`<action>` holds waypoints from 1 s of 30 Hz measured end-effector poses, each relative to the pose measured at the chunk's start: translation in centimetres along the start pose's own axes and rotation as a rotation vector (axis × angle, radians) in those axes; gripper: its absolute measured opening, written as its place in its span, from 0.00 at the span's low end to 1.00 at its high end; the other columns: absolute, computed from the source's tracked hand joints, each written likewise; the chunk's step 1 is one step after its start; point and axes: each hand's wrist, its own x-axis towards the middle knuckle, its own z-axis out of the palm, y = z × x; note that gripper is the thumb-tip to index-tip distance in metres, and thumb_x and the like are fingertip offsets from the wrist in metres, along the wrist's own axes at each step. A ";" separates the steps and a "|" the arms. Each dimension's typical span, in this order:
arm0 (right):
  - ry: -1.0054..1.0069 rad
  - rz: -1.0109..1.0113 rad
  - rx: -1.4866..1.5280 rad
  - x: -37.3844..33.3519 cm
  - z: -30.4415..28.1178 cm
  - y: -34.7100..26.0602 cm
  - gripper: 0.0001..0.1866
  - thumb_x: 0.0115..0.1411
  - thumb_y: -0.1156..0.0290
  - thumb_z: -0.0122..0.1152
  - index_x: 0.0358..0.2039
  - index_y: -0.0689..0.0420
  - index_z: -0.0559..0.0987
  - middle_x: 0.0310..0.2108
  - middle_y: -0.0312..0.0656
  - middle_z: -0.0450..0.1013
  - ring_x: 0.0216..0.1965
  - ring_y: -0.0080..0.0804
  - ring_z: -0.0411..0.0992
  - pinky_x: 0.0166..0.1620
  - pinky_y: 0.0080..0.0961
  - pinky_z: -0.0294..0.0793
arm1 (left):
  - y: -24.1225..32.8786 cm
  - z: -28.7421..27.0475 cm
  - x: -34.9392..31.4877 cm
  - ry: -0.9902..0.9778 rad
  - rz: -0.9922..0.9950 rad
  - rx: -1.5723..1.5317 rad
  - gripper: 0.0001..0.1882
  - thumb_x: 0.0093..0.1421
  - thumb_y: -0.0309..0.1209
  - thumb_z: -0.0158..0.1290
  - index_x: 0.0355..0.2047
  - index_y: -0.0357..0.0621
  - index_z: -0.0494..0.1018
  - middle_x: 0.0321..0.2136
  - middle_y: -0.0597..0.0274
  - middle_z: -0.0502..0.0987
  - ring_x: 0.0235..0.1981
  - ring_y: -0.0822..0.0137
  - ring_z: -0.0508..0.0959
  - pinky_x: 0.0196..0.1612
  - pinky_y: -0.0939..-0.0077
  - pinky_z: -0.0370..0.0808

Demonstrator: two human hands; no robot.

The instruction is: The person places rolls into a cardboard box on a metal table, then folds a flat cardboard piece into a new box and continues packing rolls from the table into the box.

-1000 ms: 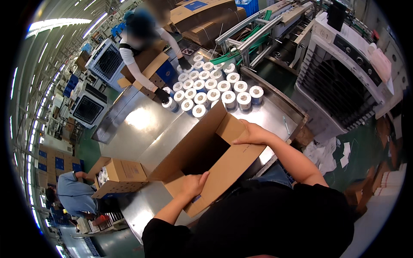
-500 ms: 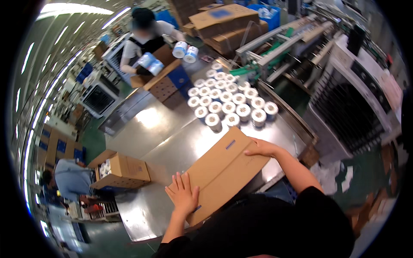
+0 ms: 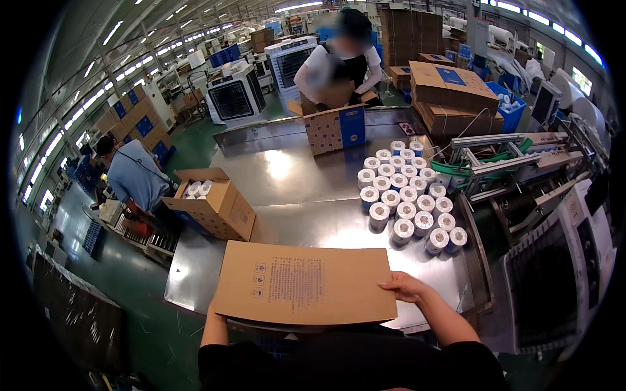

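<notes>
Cardboard box (image 3: 352, 280): long axis left-right, printed-side up

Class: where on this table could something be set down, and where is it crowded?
Widest: the central metal tabletop, between the open carton at left, the far carton, the rolls at right and the held carton in front. Smaller: between the right hand and the right rim. Crowded: among the rolls; the held carton hides the near middle.

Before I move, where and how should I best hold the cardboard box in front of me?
Likely best: grip the cardboard box by its short left and right edges, coming from both sides. It is broad, its printed face shows no handle, and your right hand holds the right edge.
</notes>
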 end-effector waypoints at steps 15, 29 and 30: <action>0.092 0.237 0.029 9.8 4.6 -0.1 0.29 0.63 0.55 0.47 0.57 0.63 0.58 0.54 0.55 0.60 0.44 0.48 0.71 0.43 0.40 0.77 | -9.5 22.1 4.6 -0.168 -0.045 0.729 0.31 0.58 0.52 0.47 0.51 0.38 0.68 0.49 0.44 0.70 0.53 0.50 0.69 0.52 0.66 0.67; 0.900 -0.133 -0.632 -15.3 -15.7 -2.3 0.27 0.45 0.66 0.66 0.46 0.62 0.73 0.38 0.51 0.75 0.37 0.41 0.75 0.44 0.31 0.73 | -10.3 10.8 10.2 -0.196 -0.232 0.447 0.21 0.52 0.32 0.59 0.43 0.34 0.71 0.35 0.56 0.77 0.34 0.65 0.78 0.38 0.70 0.74; 0.817 -0.314 -0.316 -16.5 -15.1 -1.5 0.27 0.46 0.65 0.68 0.47 0.61 0.73 0.39 0.48 0.75 0.38 0.40 0.75 0.45 0.32 0.73 | -13.2 7.2 11.4 -0.126 -0.294 0.403 0.21 0.52 0.34 0.59 0.43 0.34 0.71 0.35 0.56 0.77 0.33 0.66 0.78 0.36 0.70 0.74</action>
